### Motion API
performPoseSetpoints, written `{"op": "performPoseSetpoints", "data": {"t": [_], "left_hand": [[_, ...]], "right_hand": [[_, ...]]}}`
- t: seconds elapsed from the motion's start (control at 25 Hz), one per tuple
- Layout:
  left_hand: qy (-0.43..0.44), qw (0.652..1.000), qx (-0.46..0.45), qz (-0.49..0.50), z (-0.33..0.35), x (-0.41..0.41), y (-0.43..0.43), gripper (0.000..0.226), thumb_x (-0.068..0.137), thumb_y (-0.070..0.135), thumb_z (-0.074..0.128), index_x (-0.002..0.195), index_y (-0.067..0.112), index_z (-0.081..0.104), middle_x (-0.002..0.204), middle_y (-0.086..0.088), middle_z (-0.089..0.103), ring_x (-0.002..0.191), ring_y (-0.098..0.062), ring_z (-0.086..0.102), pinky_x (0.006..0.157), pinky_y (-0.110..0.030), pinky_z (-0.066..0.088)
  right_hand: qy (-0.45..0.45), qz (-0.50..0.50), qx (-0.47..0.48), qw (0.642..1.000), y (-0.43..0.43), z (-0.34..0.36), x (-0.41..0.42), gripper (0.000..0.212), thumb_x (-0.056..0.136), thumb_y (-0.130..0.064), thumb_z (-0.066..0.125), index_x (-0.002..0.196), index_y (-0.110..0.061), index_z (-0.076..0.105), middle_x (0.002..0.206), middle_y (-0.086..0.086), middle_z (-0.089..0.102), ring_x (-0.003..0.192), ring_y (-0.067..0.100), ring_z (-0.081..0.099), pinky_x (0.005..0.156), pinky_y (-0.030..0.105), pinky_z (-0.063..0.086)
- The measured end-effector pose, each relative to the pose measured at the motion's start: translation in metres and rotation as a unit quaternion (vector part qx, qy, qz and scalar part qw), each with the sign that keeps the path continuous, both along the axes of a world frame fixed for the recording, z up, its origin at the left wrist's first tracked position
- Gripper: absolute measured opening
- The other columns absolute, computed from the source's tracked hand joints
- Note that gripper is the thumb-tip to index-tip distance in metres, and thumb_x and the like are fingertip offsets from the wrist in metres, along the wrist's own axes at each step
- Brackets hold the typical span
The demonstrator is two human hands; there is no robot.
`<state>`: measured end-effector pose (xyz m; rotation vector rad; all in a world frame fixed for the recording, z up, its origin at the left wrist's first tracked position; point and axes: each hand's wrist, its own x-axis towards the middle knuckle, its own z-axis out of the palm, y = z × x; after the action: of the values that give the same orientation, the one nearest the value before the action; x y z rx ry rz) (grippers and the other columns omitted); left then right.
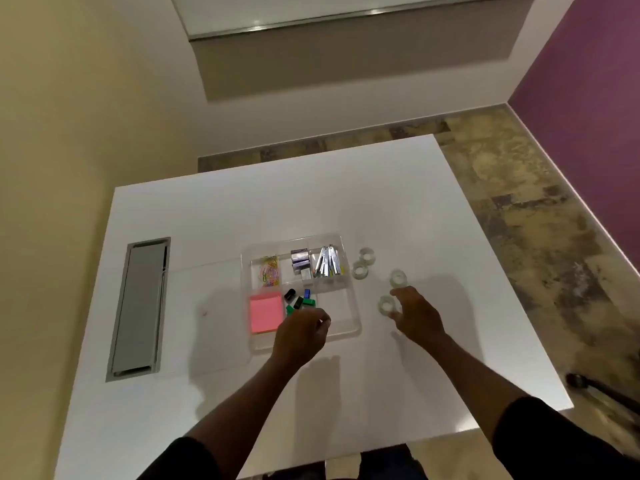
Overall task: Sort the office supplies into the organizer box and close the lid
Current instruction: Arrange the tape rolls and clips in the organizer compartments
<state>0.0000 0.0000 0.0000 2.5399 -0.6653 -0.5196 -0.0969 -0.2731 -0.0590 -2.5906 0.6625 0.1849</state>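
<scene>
A clear organizer box sits mid-table, its clear lid lying open to the left. It holds coloured paper clips, a silvery box, metal clips, pink sticky notes and black, green and blue binder clips. The near right compartment looks empty. Several clear tape rolls lie to the right of the box; one tape roll lies between the thumb and spread fingers of my right hand. My left hand hovers curled over the box's near edge; nothing shows in it.
The white table has a grey cable hatch set into its left side. Three more tape rolls lie beyond my right hand. A dark chair base pokes in at the right.
</scene>
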Motion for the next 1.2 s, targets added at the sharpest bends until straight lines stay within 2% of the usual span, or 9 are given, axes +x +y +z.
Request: {"op": "performPoseSetpoints", "data": {"t": [0.2,0.36,0.48,0.56,0.64,0.8,0.96,1.2], "left_hand": [[0.010,0.999,0.015,0.033,-0.004,0.004,-0.012,0.017,0.096,0.034,0.063,0.099,0.025,0.077,0.091,0.008,0.079,0.079,-0.011,0.071,0.070,-0.039,0.062],[0.018,0.998,0.024,0.049,-0.011,0.004,-0.014,0.017,0.096,0.033,0.063,0.098,0.023,0.078,0.088,0.007,0.079,0.074,-0.011,0.070,0.068,-0.039,0.061],[0.020,0.998,0.029,0.059,-0.017,0.004,-0.014,0.017,0.096,0.032,0.064,0.099,0.024,0.079,0.089,0.007,0.080,0.075,-0.012,0.071,0.068,-0.038,0.061],[0.025,0.997,0.025,0.065,-0.018,0.004,-0.014,0.018,0.096,0.032,0.064,0.099,0.024,0.079,0.089,0.007,0.080,0.075,-0.011,0.071,0.068,-0.037,0.061],[0.024,0.997,0.022,0.066,-0.019,0.003,-0.014,0.017,0.096,0.031,0.064,0.099,0.023,0.079,0.089,0.007,0.080,0.075,-0.011,0.070,0.068,-0.035,0.060],[0.016,0.998,0.005,0.068,-0.020,0.005,-0.012,0.017,0.097,0.025,0.065,0.099,0.018,0.080,0.088,0.004,0.080,0.070,-0.007,0.063,0.061,-0.025,0.049],[-0.003,0.996,-0.010,0.084,-0.019,0.010,-0.007,0.016,0.098,0.022,0.066,0.098,0.014,0.080,0.089,0.000,0.078,0.070,-0.008,0.058,0.058,-0.013,0.031],[0.017,0.995,-0.011,0.094,-0.021,0.019,0.001,0.016,0.098,0.024,0.066,0.095,0.016,0.079,0.085,0.000,0.077,0.070,-0.013,0.064,0.058,-0.019,0.038]], "right_hand": [[0.078,0.087,0.005,0.993,-0.001,-0.023,0.010,0.064,0.084,-0.019,0.079,0.142,-0.023,0.052,0.136,0.003,0.056,0.117,0.029,0.058,0.071,0.040,0.060],[0.110,0.151,-0.070,0.980,0.000,-0.031,0.010,0.071,0.079,-0.023,0.084,0.142,-0.019,0.050,0.132,0.006,0.055,0.116,0.029,0.057,0.062,0.040,0.062],[0.102,0.178,-0.096,0.974,0.003,-0.037,0.009,0.061,0.073,-0.008,0.084,0.128,-0.016,0.060,0.128,0.009,0.060,0.107,0.030,0.063,0.056,0.038,0.060],[0.094,0.184,-0.112,0.972,0.001,-0.038,0.010,0.049,0.072,-0.002,0.080,0.114,-0.018,0.059,0.115,0.004,0.058,0.098,0.027,0.061,0.051,0.034,0.056],[0.063,0.176,-0.095,0.978,-0.002,-0.039,0.011,0.041,0.078,0.000,0.074,0.110,-0.019,0.057,0.108,0.002,0.055,0.096,0.027,0.060,0.047,0.033,0.051],[0.000,0.144,-0.015,0.989,0.002,-0.024,0.022,0.053,0.085,-0.005,0.072,0.134,-0.020,0.058,0.128,0.002,0.059,0.117,0.027,0.058,0.059,0.039,0.060],[-0.071,0.126,0.021,0.989,0.022,0.002,0.042,0.055,0.081,-0.009,0.079,0.133,-0.017,0.062,0.129,0.004,0.062,0.114,0.027,0.059,0.068,0.040,0.062],[-0.094,0.175,0.053,0.979,0.071,0.014,0.082,0.058,0.084,-0.013,0.084,0.137,-0.011,0.060,0.131,0.010,0.065,0.114,0.028,0.064,0.080,0.034,0.062]]}}
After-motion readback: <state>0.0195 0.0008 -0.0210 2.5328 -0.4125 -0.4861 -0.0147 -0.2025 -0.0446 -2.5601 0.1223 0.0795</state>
